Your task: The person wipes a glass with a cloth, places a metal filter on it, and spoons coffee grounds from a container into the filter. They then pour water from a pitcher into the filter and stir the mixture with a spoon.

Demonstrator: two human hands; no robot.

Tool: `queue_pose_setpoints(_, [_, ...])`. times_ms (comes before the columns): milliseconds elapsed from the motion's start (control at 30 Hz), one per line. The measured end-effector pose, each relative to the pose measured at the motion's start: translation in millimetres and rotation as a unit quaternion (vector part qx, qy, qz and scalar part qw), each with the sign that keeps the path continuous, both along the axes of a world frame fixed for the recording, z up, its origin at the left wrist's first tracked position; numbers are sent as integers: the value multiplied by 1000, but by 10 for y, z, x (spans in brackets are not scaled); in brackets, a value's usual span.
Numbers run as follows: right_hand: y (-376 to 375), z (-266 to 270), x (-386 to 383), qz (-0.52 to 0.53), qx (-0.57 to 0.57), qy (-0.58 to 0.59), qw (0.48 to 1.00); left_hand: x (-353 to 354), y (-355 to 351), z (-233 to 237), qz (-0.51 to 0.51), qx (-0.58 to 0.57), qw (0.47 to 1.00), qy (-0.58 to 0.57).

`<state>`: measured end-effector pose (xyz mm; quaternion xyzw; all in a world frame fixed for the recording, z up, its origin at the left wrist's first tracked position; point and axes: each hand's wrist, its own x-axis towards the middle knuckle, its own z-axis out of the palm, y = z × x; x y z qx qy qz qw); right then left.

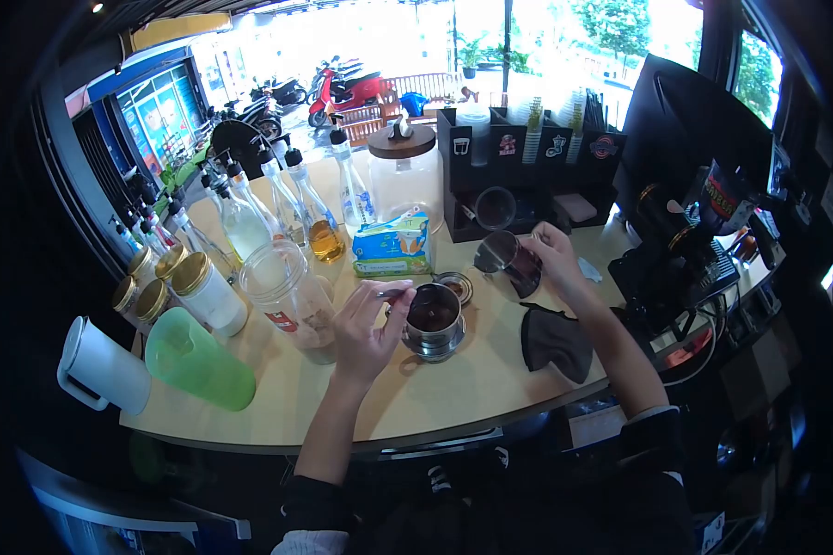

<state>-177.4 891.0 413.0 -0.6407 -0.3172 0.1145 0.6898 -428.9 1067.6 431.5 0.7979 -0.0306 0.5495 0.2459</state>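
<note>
My left hand [370, 328] is closed, thumb and fingertips pinching a thin, dark metal handle [393, 293] at the left rim of a metal drip coffee filter [434, 311]. Dark contents show inside the filter, which stands on a shiny metal base on the counter. Just behind it lies a small round metal lid [455, 288]. To the right, my right hand [551, 254] grips a clear glass cup [509, 265] by its right side. The cup leans a little to the left and has dark liquid in it. A dark grey cloth [557, 344] lies below my right wrist.
A clear jar [287, 301], a green pitcher [199, 359] and a white pitcher [107, 365] stand on the left, near gold-lidded jars [208, 291]. Behind are pump bottles [310, 208], a tissue pack [392, 245] and a black cup organizer [532, 166]. Dark equipment [675, 250] occupies the right side.
</note>
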Motion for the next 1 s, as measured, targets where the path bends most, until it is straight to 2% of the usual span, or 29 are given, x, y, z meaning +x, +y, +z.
queue_pose_setpoints(33, [-14, -146, 63, 3, 1, 0, 1000, 2, -4, 3, -13, -3, 1000, 6])
queue_pose_setpoints(133, [-32, -442, 141, -6, 83, 99, 992, 15, 2, -4, -5, 25, 1000, 7])
queue_pose_setpoints(333, [-44, -755, 298, 11, 134, 140, 981, 35, -29, 13, -19, 36, 999, 0])
queue_pose_setpoints(467, [-108, -815, 325, -10, 61, 161, 985, 25, -68, 56, -7, 49, 999, -10])
queue_pose_setpoints(533, [-129, -726, 302, -55, -51, 44, 996, 34, -81, 61, -7, 49, 999, -9])
queue_pose_setpoints(567, [-148, -671, 297, -55, -51, 41, 996, 39, -87, 71, -7, 48, 999, -12])
queue_pose_setpoints(600, [-158, -441, 148, -102, -72, -154, 980, 40, -86, 87, -6, 57, 998, -1])
queue_pose_setpoints(633, [-163, -192, -45, -144, -89, -343, 924, 37, -86, 104, -5, 66, 998, 10])
queue_pose_setpoints(700, [-120, 348, -568, 23, -23, -262, 965, 45, -108, 162, 0, 101, 995, 16])
queue_pose_setpoints(767, [-127, 752, -1091, 141, -1, -239, 961, 53, -157, 205, 0, 136, 990, 27])
queue_pose_setpoints(800, [-114, 851, -1243, 140, -2, -237, 961, 59, -187, 222, -9, 150, 988, 45])
queue_pose_setpoints(867, [-78, 954, -1435, 192, -9, -389, 901, 52, -201, 216, -19, 164, 984, 63])
queue_pose_setpoints(900, [-24, 889, -1437, 192, -9, -388, 901, 50, -191, 199, -10, 173, 983, 60])
queue_pose_setpoints(967, [98, 711, -1391, 128, 54, -491, 860, 32, -168, 183, 0, 183, 981, 58])
queue_pose_setpoints(1000, [86, 752, -1428, 130, 46, -472, 871, 18, -153, 181, 5, 158, 986, 51])
